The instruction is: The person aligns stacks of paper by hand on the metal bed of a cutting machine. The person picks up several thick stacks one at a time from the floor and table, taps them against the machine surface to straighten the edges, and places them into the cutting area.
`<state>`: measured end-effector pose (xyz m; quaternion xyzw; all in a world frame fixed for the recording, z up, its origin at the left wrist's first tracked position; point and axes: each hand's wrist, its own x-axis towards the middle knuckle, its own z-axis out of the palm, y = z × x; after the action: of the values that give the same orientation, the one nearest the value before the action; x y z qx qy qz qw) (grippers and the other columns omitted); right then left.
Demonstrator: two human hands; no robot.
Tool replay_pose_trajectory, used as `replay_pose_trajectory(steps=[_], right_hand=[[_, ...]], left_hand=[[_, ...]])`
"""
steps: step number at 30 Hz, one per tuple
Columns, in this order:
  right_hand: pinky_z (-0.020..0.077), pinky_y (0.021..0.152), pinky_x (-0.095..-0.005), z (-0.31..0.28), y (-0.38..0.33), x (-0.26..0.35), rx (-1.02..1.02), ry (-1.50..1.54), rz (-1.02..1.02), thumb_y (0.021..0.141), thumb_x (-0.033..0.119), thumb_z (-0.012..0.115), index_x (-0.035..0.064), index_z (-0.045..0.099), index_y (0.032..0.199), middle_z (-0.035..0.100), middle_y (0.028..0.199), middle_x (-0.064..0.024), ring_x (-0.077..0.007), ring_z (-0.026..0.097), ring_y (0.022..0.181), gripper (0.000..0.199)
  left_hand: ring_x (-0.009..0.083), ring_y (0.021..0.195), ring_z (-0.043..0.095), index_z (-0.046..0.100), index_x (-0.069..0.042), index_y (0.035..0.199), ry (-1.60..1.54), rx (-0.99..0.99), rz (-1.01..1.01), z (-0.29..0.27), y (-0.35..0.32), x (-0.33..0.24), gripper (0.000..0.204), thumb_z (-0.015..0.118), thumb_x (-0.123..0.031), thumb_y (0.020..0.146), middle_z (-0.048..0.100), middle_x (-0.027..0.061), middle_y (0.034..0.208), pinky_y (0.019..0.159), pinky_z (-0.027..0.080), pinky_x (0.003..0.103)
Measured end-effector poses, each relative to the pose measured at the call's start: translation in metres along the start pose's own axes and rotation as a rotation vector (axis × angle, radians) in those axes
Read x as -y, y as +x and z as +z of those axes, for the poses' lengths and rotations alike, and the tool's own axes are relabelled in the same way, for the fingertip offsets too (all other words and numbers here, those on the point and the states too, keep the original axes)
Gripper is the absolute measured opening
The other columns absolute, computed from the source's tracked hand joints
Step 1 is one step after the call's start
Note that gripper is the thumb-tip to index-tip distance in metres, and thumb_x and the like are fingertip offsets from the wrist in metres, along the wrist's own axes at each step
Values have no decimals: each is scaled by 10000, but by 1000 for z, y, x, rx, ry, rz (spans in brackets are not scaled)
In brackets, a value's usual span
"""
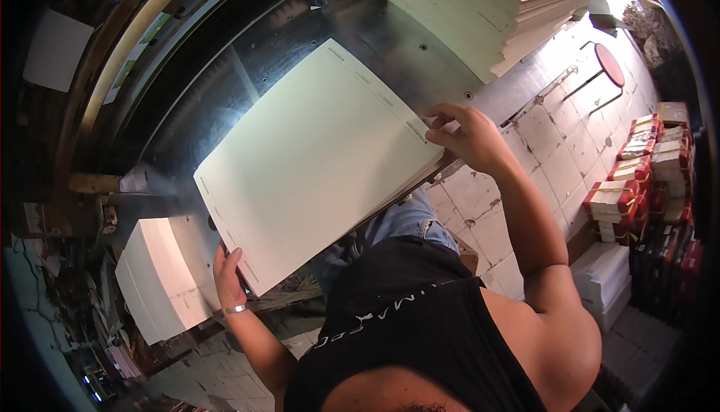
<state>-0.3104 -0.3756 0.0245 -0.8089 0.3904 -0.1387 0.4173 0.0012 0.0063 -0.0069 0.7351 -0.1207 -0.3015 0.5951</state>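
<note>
We hold a cream paper stack flat on the metal table, its long axis running from our lower left to upper right. Our left hand grips the near lower corner, fingers curled up against the edge. Our right hand sits at the far right corner, fingertips pinching the top sheets there. So the stack lies between both hands. A taller stack rests beyond, and a white pile sits just left of our left hand.
</note>
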Motion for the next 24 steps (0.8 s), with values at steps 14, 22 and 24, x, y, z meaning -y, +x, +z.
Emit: replay_pose_trajectory(steps=[14, 22, 24], right_hand=[[569, 672, -293, -2, -27, -3, -27, 570, 115, 908, 268, 653, 17, 518, 1269, 562, 1141, -160, -182, 661, 790, 460], [567, 668, -319, 1, -32, -6, 47, 706, 162, 920, 301, 630, 37, 437, 1343, 520, 1224, -178, -223, 668, 802, 535], [569, 673, -320, 3, -34, -8, -10, 782, 185, 922, 279, 628, 31, 450, 1325, 509, 1223, -174, -222, 665, 800, 505]], left_hand=[[222, 1147, 540, 419, 48, 1363, -57, 57, -21, -3, 0, 1, 532, 553, -78, 863, 562, 136, 1270, 998, 395, 330], [232, 1123, 558, 456, 53, 1319, -18, 22, 11, -2, 1, 3, 461, 511, -107, 889, 573, 145, 1236, 974, 422, 334], [231, 1124, 557, 454, 53, 1320, -20, 24, 5, -1, 0, 3, 463, 511, -105, 889, 571, 145, 1238, 976, 420, 333]])
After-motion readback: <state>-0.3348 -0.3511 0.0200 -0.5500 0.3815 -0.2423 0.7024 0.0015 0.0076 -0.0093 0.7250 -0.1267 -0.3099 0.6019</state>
